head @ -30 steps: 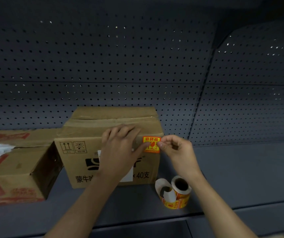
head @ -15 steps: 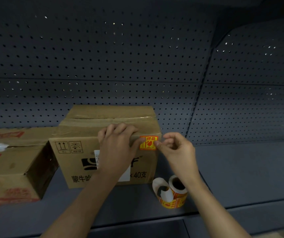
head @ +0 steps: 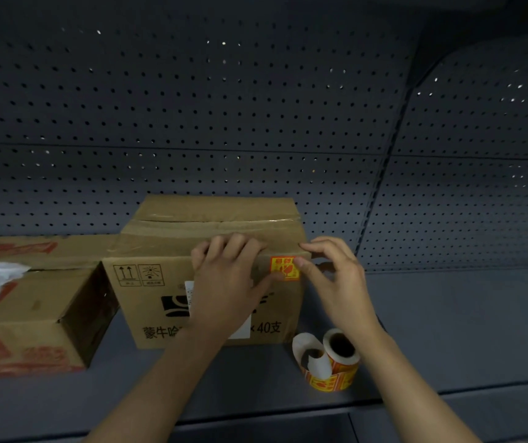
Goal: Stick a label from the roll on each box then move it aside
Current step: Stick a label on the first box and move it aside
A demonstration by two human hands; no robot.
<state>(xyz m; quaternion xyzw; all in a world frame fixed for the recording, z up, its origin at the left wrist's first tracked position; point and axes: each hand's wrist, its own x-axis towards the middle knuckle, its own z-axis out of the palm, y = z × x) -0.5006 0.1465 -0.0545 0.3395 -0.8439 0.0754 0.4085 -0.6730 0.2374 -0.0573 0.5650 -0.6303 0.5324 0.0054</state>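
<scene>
Here the left hand (head: 227,282) is laid flat and open against the front face of the middle box (head: 147,314), fingers spread over its upper edge, thumb reaching right to the label (head: 284,267); nothing is gripped. The right hand (head: 336,276) is held loosely curled at the box's right corner, its thumb tip pressed on the right edge of the label and the forefinger resting on the corner above; whether the label is pinched or only pressed cannot be told. The orange-and-yellow label is seen on the upper right of the box's front face. The label roll (head: 336,362) is stood on the shelf (head: 448,330) just right of the box's near right corner, under the right wrist, with a curl of white backing paper loose at its left. A second box (head: 26,314) with red print is set at the left, close beside the first. A dark perforated back panel (head: 256,107) is seen behind.
</scene>
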